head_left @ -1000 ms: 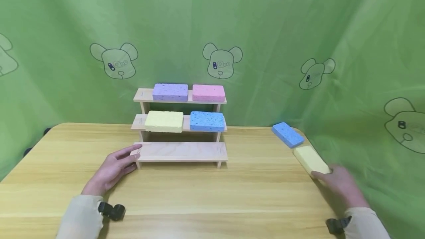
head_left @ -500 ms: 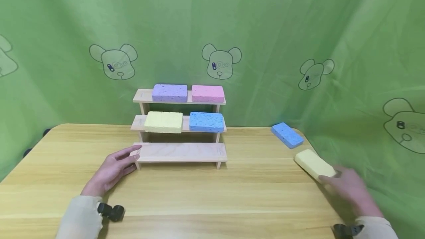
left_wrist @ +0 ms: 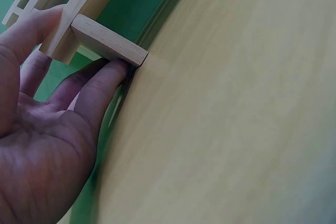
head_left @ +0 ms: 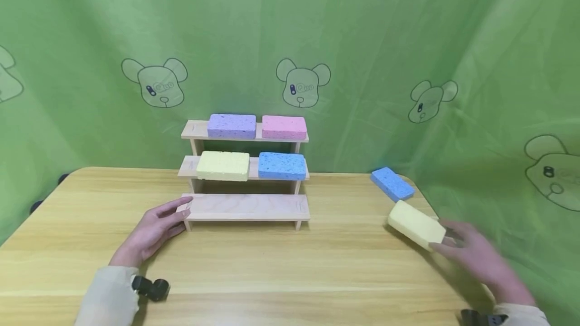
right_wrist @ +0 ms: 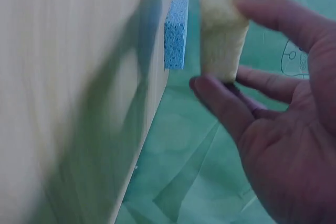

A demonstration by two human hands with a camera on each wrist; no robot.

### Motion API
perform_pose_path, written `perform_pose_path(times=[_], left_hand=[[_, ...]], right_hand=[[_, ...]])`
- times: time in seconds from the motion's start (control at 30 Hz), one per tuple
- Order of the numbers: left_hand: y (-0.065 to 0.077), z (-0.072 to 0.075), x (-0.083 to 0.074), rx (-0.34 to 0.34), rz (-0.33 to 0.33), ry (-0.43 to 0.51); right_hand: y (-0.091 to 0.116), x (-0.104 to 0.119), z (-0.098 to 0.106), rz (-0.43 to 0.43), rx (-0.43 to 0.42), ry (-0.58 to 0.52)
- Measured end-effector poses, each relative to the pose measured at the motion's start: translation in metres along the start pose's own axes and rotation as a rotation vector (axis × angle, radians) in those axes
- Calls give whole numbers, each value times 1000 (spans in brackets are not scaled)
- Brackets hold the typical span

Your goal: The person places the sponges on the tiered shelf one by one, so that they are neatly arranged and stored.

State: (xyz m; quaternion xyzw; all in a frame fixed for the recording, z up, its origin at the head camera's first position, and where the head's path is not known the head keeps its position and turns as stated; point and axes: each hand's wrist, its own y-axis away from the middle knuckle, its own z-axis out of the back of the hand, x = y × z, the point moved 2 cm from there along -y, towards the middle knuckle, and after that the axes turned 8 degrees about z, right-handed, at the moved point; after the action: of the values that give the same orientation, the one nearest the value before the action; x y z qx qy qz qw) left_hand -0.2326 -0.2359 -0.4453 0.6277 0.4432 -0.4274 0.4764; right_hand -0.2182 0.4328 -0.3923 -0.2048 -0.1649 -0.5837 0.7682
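Note:
My right hand pinches a pale yellow sponge by its near end, thumb on one side and fingers on the other. In the right wrist view this sponge hangs apart from the tabletop. A blue sponge lies on the table just beyond it. My left hand holds the left end of a three-tier wooden display stand at its bottom tier. In the left wrist view, fingers touch the board and the leg. The bottom tier is bare.
On the top tier sit a purple sponge and a pink sponge. The middle tier bears a yellow sponge and another blue sponge. A green curtain encloses the wooden table at the back and right.
My right hand has lifted the yellow sponge off the table, first drawing it nearer, then shifting it left. My left hand and the stand stay put.

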Motion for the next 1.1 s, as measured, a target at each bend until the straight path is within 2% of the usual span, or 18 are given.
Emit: perform_pose_path(times=[0.2, 0.37, 0.7, 0.87, 1.1], left_hand=[[-1, 2, 2, 5, -2, -7], [0, 2, 2, 1, 4, 3], [2, 2, 0, 13, 7, 5], [2, 2, 1, 14, 7, 3], [2, 2, 0, 14, 10, 9]], right_hand=[[-8, 12, -7, 85, -47, -20], [-18, 27, -12, 113, -31, -148], [-35, 55, -24, 225, -24, -397], [-42, 65, -29, 276, -27, -421], [-48, 84, -32, 301, -49, -488]])
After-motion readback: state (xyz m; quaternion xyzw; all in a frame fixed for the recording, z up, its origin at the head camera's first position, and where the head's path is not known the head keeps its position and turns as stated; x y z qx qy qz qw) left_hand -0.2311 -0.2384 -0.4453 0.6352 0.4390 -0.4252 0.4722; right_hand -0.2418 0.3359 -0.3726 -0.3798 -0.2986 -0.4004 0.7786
